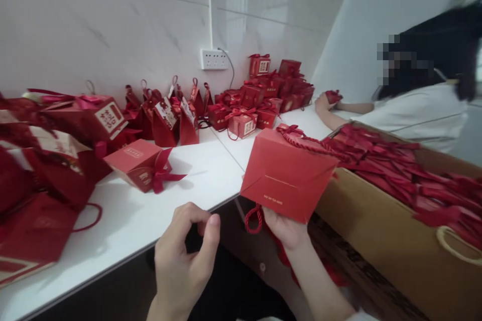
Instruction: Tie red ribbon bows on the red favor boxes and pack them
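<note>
My right hand (284, 228) supports a red gift box (288, 178) from beneath, its fingers hidden behind the box. The box is tilted, with small gold lettering low on the side facing me. A twisted red cord runs along its top, and a cord loop (253, 218) hangs at its lower left. My left hand (186, 253) is held before the table edge, apart from the box. Its fingers are curled, thumb tip against the forefinger, with nothing visible between them. Nearest to it on the table, another red gift box (137, 160) lies tipped with a ribbon bow.
Red boxes and bags (62, 135) crowd the left of the white table (203, 165). More boxes (263, 90) are piled by the wall below a socket strip (214, 59). At right stands a cardboard carton (391, 230) full of flat red pieces. A co-worker's hands (323, 105) hold a red item beyond.
</note>
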The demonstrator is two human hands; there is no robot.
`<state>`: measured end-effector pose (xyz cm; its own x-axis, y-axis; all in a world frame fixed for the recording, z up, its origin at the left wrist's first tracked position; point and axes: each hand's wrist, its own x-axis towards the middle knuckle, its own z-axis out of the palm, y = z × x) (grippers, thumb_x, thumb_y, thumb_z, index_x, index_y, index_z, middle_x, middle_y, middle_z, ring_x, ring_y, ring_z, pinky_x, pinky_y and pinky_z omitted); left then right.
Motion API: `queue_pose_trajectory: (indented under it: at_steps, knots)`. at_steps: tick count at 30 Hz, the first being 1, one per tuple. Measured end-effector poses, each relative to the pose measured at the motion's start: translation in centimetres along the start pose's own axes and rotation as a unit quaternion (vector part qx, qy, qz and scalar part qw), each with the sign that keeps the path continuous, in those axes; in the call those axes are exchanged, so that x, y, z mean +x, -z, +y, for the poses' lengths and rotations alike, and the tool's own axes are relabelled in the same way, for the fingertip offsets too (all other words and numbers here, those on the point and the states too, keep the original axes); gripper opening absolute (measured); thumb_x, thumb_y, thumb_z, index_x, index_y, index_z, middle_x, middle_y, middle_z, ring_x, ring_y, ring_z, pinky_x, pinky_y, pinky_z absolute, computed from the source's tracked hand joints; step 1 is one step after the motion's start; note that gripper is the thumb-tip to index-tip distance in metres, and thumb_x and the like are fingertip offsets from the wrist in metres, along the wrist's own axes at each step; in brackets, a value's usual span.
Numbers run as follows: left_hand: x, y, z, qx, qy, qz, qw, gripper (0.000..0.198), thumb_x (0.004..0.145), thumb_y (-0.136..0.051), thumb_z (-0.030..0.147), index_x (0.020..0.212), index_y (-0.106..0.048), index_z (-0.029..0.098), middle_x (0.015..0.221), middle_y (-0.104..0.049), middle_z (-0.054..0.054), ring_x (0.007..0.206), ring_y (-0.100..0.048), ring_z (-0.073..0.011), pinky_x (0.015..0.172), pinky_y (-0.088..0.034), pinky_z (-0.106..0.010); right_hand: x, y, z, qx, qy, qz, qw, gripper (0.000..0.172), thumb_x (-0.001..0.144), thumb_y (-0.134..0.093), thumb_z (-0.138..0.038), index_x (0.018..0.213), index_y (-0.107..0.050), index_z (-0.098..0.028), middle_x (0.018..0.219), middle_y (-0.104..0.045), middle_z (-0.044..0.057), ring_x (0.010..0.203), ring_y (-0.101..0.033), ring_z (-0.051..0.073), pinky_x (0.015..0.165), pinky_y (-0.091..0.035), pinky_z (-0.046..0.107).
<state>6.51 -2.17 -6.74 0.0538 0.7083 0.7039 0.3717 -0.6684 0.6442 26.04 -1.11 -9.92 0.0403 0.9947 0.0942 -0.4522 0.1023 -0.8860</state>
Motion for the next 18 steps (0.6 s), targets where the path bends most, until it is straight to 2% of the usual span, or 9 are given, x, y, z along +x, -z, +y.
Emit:
queue_pose_trajectory:
  at_steps: [2,4,7,10,12,14,16,18]
  knots:
    - [0.0,-0.4,-0.1,0.004,-0.011,-0.016,1.000,0.018,0.082,-0.054,0.008,0.071,-0.046,0.020,0.065,-0.047,0.003,0.066,-0.048,-0.0110,0.061,-0.039,-0.023,-0.2,-0.4,0.0,0.039,-0.026,-0.029,0.998,0.081,0.079,-0.008,-0.079,0.128,-0.048,-0.030,0.126,-0.059,0.005,0.132,-0.041,0.022,0.114,-0.019,0.051]
    - [0.0,-0.5,-0.1,0.006,-0.017,-0.023,1.000,0.018,0.082,-0.054,0.008,0.072,-0.046,0.020,0.066,-0.048,0.003,0.066,-0.048,-0.0105,0.061,-0.038,-0.022,-0.3,-0.6,0.2,0.059,-0.030,-0.042,0.997,0.082,0.079,-0.007,-0.079,0.129,-0.046,-0.028,0.132,-0.055,0.005,0.134,-0.038,0.020,0.116,-0.016,0.048]
    - [0.1,-0.4,0.1,0.005,-0.009,-0.023,1.000,0.017,0.083,-0.054,0.011,0.071,-0.047,0.020,0.066,-0.048,0.004,0.064,-0.047,-0.0095,0.060,-0.037,-0.022,-0.3,-0.4,0.4,0.039,-0.012,-0.030,0.999,0.075,0.080,-0.015,-0.078,0.127,-0.048,-0.030,0.135,-0.052,0.004,0.131,-0.042,0.022,0.113,-0.026,0.049]
    - [0.5,-0.2,0.1,-0.017,0.040,0.015,0.999,0.016,0.089,-0.046,0.019,0.075,-0.052,0.020,0.067,-0.048,0.003,0.062,-0.046,-0.0093,0.059,-0.037,-0.022,-0.5,0.3,-0.3,-0.068,0.070,0.002,0.995,0.073,0.073,-0.044,-0.077,0.128,-0.046,-0.030,0.130,-0.056,0.007,0.121,-0.052,0.029,0.101,-0.044,0.052]
    - [1.0,0.0,-0.1,-0.046,0.072,0.059,0.995,0.022,0.092,-0.038,0.024,0.079,-0.055,0.021,0.071,-0.050,0.002,0.067,-0.048,-0.0104,0.062,-0.039,-0.022,-0.9,0.6,-1.4,-0.180,0.164,0.034,0.969,0.081,0.064,-0.071,-0.062,0.132,-0.042,-0.030,0.130,-0.055,0.008,0.118,-0.054,0.030,0.096,-0.049,0.049]
    - [1.6,-0.1,-0.5,-0.070,0.085,0.061,0.992,0.023,0.093,-0.038,0.029,0.083,-0.057,0.021,0.076,-0.053,0.001,0.073,-0.051,-0.0116,0.068,-0.041,-0.022,-1.6,0.8,-2.6,-0.303,0.244,0.061,0.919,0.088,0.058,-0.083,-0.041,0.133,-0.039,-0.032,0.137,-0.048,0.006,0.124,-0.050,0.028,0.101,-0.046,0.044]
    - [2.3,-0.5,-0.9,-0.081,0.080,0.010,0.993,0.018,0.091,-0.044,0.032,0.089,-0.057,0.022,0.084,-0.056,0.000,0.080,-0.053,-0.0129,0.072,-0.043,-0.023,-2.4,1.0,-3.7,-0.398,0.279,0.066,0.871,0.085,0.061,-0.083,-0.029,0.134,-0.039,-0.034,0.143,-0.039,0.004,0.131,-0.041,0.027,0.106,-0.041,0.042]
    - [2.9,-1.2,-1.0,-0.086,0.062,-0.059,0.993,0.018,0.087,-0.052,0.034,0.101,-0.056,0.023,0.096,-0.057,-0.002,0.088,-0.054,-0.0149,0.076,-0.044,-0.026,-3.3,1.1,-4.4,-0.445,0.282,0.059,0.848,0.083,0.065,-0.080,-0.027,0.135,-0.037,-0.036,0.147,-0.033,0.004,0.134,-0.036,0.027,0.109,-0.037,0.043]
